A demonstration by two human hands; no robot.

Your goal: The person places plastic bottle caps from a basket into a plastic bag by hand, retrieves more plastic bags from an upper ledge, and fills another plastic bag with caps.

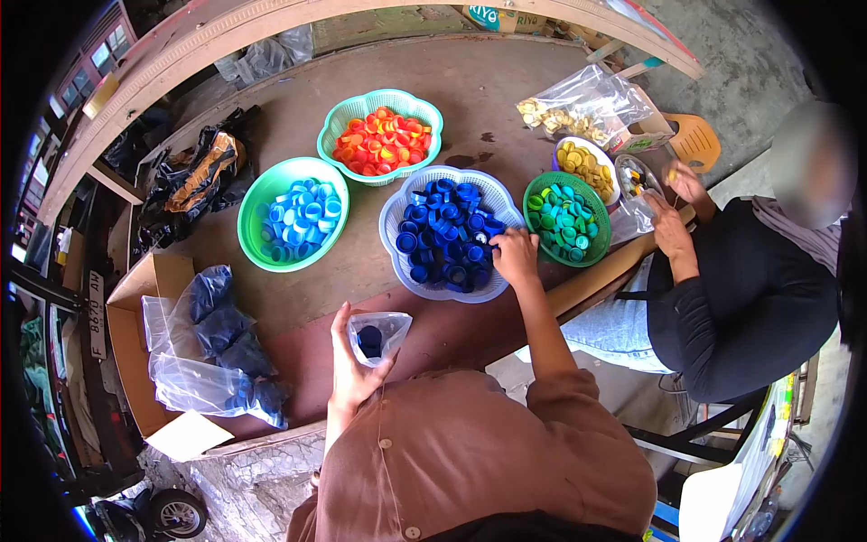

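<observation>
My left hand [353,369] is closed around a small clear plastic bag [390,332], held with its mouth open above the table's front edge. A few dark blue bottle caps [369,341] lie inside it. My right hand [517,256] reaches over the right rim of a pale blue scalloped basket [395,259], which is heaped with dark blue bottle caps [442,217]. Its fingers are bent together, with the tips down at the caps; what they pinch is hidden. Right beside this hand stands a green basket [592,251] of teal bottle caps [562,217].
A light green bowl [252,248] holds light blue caps; a mint basket [329,129] holds orange-red ones. At left are a cardboard box [126,352] and filled plastic bags [221,334]. A co-worker [750,289] sits at right, hands near a bowl of yellow caps [585,165].
</observation>
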